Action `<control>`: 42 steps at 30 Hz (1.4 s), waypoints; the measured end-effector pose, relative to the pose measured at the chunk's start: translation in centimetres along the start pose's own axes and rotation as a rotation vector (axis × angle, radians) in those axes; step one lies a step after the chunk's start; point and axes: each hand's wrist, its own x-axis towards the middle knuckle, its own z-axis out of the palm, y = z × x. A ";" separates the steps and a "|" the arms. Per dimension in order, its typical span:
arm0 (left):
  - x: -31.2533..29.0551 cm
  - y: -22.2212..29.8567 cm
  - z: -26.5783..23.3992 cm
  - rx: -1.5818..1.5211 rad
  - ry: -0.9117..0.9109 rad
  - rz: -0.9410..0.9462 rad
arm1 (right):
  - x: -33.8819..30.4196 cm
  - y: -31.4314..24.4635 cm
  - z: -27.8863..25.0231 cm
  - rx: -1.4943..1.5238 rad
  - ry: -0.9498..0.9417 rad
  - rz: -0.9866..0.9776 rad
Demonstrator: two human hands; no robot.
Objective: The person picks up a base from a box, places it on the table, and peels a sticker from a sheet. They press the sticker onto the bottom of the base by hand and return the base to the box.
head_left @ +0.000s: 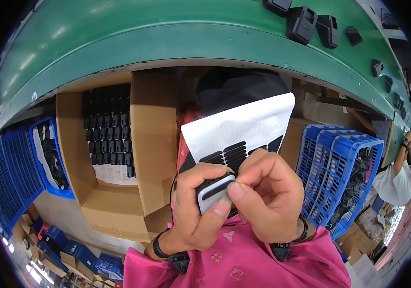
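Held in my left hand [193, 206] is a small block-shaped device [207, 203] with a light grey face and a dark body. A black strip [214, 191] with rounded ends lies along that face. My right hand [275, 197] is closed, its thumb and forefinger pinched at the strip's right end, against the device. Whether the strip is fully down on the face, I cannot tell. Just beyond my hands, a white sheet [244, 119] rests over my lap, with rows of similar black strips [235, 153] at its near part.
A green bench [167, 43] runs across the far side, with several black charger-like cradles [302, 25] at its right. At left stands an open cardboard box [155, 144] with rows of black units, beside a blue crate [35, 149]. Blue crates [311, 177] stand at right; another person [392, 185] is farther right.
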 end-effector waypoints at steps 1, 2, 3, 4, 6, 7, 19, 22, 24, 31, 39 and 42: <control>-0.1 0.1 -0.1 -0.030 0.008 -0.077 | 0.1 -0.1 0.1 0.052 0.012 0.039; -0.1 0.1 -0.2 -0.078 0.029 -0.146 | 0.1 -0.3 0.2 0.053 0.009 0.019; -0.3 0.4 -0.2 -0.158 0.040 -0.222 | 0.2 -0.5 0.2 0.150 0.083 0.086; -0.3 0.6 -0.3 -0.145 0.034 -0.229 | 0.1 -0.6 0.3 0.238 0.152 0.172; -0.1 0.9 -0.3 -0.361 0.059 -0.386 | 0.3 -0.6 0.0 0.203 0.076 0.140; 0.2 1.0 -0.3 -0.378 0.045 -0.422 | 0.1 -0.4 -0.1 0.224 0.079 0.137; -6.5 -6.5 -26.8 0.597 0.764 -0.435 | 5.7 0.1 -21.0 0.166 0.552 -0.050; -12.5 -14.3 -35.5 0.482 0.780 -0.833 | 8.4 0.0 -27.4 0.388 -0.031 -0.115; -16.5 -19.8 -37.8 0.941 0.616 -0.763 | 9.9 -0.3 -29.0 0.387 0.002 -0.161; -21.6 -28.9 -39.6 1.237 0.464 -0.864 | 11.1 -1.6 -28.9 0.402 0.329 -0.188; -21.0 -33.0 -39.1 1.231 0.659 -0.773 | 10.9 -2.1 -29.2 0.356 0.487 -0.165; -21.5 -32.8 -39.7 1.210 0.534 -0.866 | 11.0 -2.2 -29.0 0.334 0.446 -0.142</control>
